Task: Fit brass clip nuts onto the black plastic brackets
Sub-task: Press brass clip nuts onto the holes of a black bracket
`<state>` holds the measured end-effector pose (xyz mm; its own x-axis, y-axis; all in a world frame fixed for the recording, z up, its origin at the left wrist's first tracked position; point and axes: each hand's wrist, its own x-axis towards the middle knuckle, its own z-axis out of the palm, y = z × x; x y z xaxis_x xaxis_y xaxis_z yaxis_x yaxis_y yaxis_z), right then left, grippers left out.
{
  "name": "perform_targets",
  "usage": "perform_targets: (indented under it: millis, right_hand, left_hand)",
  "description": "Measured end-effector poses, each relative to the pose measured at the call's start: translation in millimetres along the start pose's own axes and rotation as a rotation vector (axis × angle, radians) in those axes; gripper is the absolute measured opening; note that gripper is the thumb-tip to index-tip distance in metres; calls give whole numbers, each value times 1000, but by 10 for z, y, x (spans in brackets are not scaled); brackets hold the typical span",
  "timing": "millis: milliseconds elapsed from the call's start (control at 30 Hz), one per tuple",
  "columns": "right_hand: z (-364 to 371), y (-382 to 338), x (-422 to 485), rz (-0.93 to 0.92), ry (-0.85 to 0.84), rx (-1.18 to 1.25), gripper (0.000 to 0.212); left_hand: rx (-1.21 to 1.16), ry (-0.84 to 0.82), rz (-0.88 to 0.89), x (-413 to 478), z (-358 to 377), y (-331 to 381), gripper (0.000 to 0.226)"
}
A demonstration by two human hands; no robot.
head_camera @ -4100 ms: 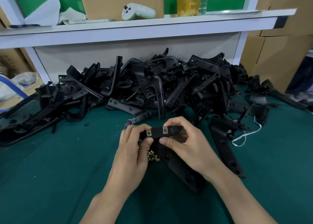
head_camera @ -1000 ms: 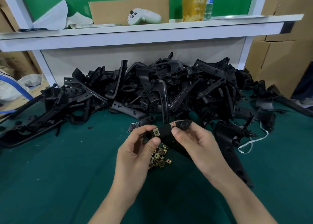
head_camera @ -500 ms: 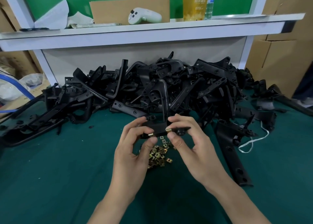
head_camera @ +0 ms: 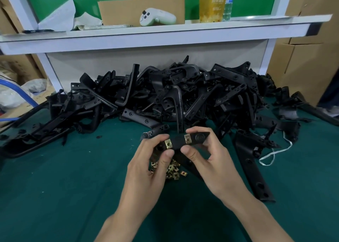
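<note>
Both hands hold one black plastic bracket above the green table. My left hand pinches its left end, thumb just below a brass clip nut seated on the bracket. My right hand pinches the right end beside a second brass clip nut, also seated on it. Under my hands lies a small heap of loose brass clip nuts on the cloth.
A big pile of black brackets fills the back of the green table. A long black bracket lies right of my hands, with a white cord beyond it. A white shelf runs overhead; cardboard boxes stand at right.
The bracket has been turned between my hands, so its flat face with both brass nuts now shows; half a second ago I saw it edge-on. The hands stay in the same spot.
</note>
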<state>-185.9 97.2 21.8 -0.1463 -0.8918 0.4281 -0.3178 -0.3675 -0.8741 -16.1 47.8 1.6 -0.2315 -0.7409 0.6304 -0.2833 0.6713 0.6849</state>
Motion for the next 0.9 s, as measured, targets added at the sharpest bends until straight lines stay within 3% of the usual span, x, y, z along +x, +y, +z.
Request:
perform_targets:
  millis: [167,367,567,700,900]
  right_hand:
    - [-5,33,30,90,-7,82,49]
    - [3,92,2,94,-19,-89,23]
    - [-1,225,11,70,-45,-274,26]
    - [7,243,19,79,-17,-312,37]
    - [-12,203,16,72,-24,-349,34]
  left_hand:
    - [16,-63,-47,-39,-4,-25,28]
    - [73,-119,-61,-45,7,-49,22]
    - [89,-125,-71,-40,38,-127,24]
    - [75,-112,-66,-23,49,-147,22]
    - [61,-111,-57,-16,66,-160,21]
